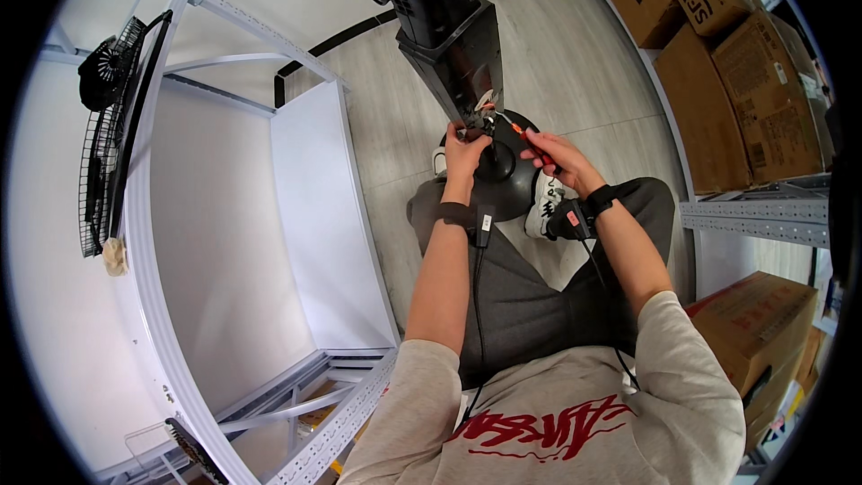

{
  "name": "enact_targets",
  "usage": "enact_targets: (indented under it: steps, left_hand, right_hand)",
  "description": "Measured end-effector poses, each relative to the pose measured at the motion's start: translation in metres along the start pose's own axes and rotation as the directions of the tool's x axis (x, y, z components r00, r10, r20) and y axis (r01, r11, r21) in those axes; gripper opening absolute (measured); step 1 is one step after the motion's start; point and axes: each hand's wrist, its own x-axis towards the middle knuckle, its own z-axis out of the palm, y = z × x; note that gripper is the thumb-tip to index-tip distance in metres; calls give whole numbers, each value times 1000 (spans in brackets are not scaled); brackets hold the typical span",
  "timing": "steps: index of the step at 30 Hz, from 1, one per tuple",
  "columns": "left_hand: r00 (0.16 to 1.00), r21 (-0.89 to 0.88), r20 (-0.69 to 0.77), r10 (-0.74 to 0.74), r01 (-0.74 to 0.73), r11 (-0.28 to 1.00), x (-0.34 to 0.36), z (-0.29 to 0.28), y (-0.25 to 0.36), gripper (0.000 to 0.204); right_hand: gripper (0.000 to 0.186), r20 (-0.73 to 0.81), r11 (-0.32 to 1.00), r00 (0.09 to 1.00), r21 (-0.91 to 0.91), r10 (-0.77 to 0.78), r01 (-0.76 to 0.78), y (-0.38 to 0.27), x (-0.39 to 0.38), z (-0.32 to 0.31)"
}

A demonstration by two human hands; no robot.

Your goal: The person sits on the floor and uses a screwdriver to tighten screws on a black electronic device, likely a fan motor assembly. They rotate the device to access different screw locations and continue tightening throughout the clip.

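A tall black appliance housing (449,45) stands in front of me, its open lower end showing some wires and small metal parts (485,110). My left hand (461,158) is closed on the lower edge of this housing, thumb and fingers near the wires. In my right hand (561,163) is a screwdriver (519,131) with a red and black handle. Its thin tip points up and left toward the exposed parts; whether it touches them I cannot tell. Below both hands sits a round black base (510,196) on the floor, between my feet.
A white metal shelf rack (310,216) stands at the left, with a black wire fan guard (106,135) on it. Cardboard boxes (763,94) fill a rack on the right, and another box (754,328) sits lower. Cables run from bands on both my wrists.
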Motion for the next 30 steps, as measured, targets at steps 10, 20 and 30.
enact_targets:
  steps: [10, 20, 30]
  left_hand:
    - [1000, 19, -5, -6, 7, 1000, -1, 2, 1, 56]
    - [1000, 14, -9, -10, 10, 1000, -2, 4, 3, 55]
    - [999, 20, -14, -29, 29, 999, -3, 2, 5, 55]
  right_hand:
    - [36, 37, 995, 999, 99, 5, -8, 5, 5, -12]
    - [37, 151, 971, 977, 159, 152, -176, 9, 3, -20]
    - [30, 35, 992, 994, 69, 102, -104, 0, -6, -9]
